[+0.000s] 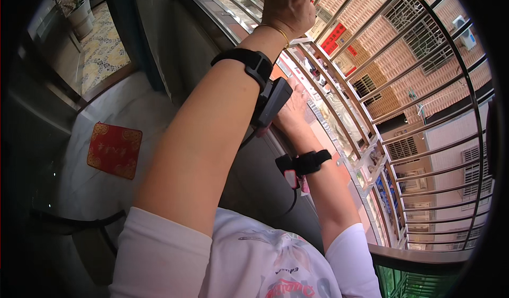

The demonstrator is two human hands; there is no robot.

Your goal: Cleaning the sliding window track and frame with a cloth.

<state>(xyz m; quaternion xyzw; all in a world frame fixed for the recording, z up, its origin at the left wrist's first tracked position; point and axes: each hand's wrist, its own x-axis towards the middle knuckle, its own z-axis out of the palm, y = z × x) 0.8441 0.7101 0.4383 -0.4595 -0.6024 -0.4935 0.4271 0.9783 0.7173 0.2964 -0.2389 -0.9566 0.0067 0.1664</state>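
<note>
My left hand (pixel 288 5) is raised at the top edge of the view, its fingers cut off, close to the metal window bars. A dark edge shows beside it, and I cannot tell whether the hand grips it. The wrist has a thin gold bracelet (pixel 284 33) and a black strap (pixel 246 61) with a black device (pixel 274 101). Lower down, my right hand (pixel 294 103) is over the window ledge (pixel 318 129), partly hidden behind that device and washed out by light. A black strap (pixel 312 161) with a small device circles the right forearm.
A curved metal window cage (pixel 368 135) runs along the right, with several things on its base. Beyond it stands a brick building (pixel 377 59). On the left, a red mat (pixel 114 151) lies on the marble floor (pixel 155 111), near a doorway with potted plants (pixel 81 19).
</note>
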